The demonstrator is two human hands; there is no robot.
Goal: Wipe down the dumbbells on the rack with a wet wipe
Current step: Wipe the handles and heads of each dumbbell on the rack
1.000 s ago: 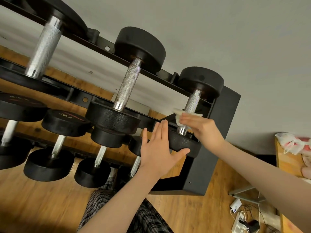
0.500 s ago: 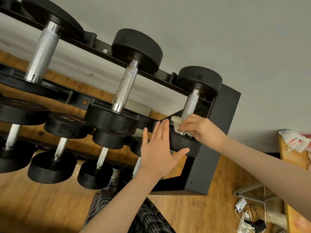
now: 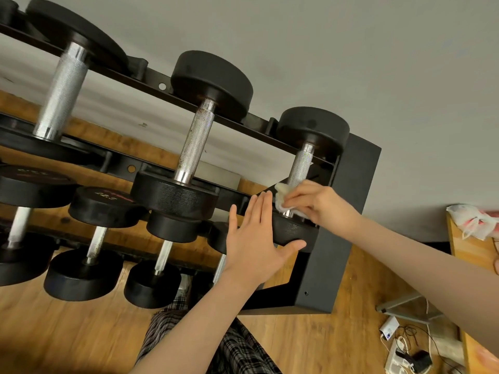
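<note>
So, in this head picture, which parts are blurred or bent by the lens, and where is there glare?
Head view: the wide lens tilts and curves the rack; the big dumbbell handle at upper left is motion-smeared and carries bright glare; the right hand with the wet wipe stays fairly sharp; the lower right corner is blurred.

The wet wipe (image 3: 283,197) hides the handle's base; leftmost dumbbell (image 3: 62,85) is cut off.
</note>
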